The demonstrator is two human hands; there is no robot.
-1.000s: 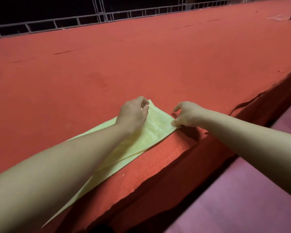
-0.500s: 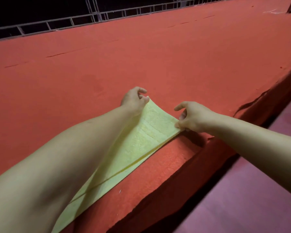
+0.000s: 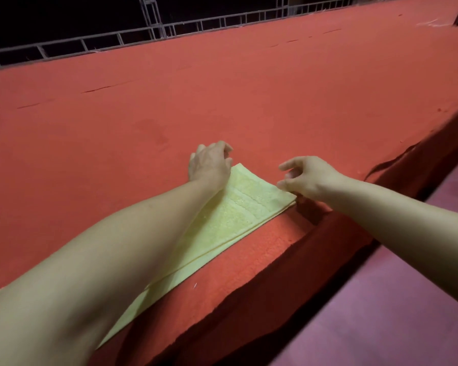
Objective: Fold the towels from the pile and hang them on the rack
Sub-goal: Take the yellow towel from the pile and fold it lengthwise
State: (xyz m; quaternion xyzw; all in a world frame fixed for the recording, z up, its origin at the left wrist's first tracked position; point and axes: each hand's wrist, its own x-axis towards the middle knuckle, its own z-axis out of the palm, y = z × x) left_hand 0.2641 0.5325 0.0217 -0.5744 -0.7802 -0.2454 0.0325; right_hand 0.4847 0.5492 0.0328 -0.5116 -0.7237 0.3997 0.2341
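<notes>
1. Fingers of the left hand (image 3: 209,165) curl over the far corner of the yellow-green towel (image 3: 238,215); the fingertips are hidden behind the hand, so whether they pinch the cloth or only press on it cannot be told.
2. Fingers of the right hand (image 3: 311,178) are loosely spread and partly curled. The thumb side touches the towel's right corner; the other fingers hover above it and hold nothing.
3. Towel position: it lies flat on the red table (image 3: 249,88), near the table's front edge, running diagonally from the hands back under the left forearm toward the lower left of the view.
4. Towel condition: stacked layers show along its near edge, so at least one lengthwise fold appears complete. Both hands sit at the same short end, one at each corner.
5. Progress estimate: early to middle for this towel. Judged remaining: further folds, then transfer to the rack.
6. Not visible: the towel pile and the hanging rack. A metal railing (image 3: 222,22) runs along the table's far edge; whether it serves as the rack cannot be determined.
</notes>
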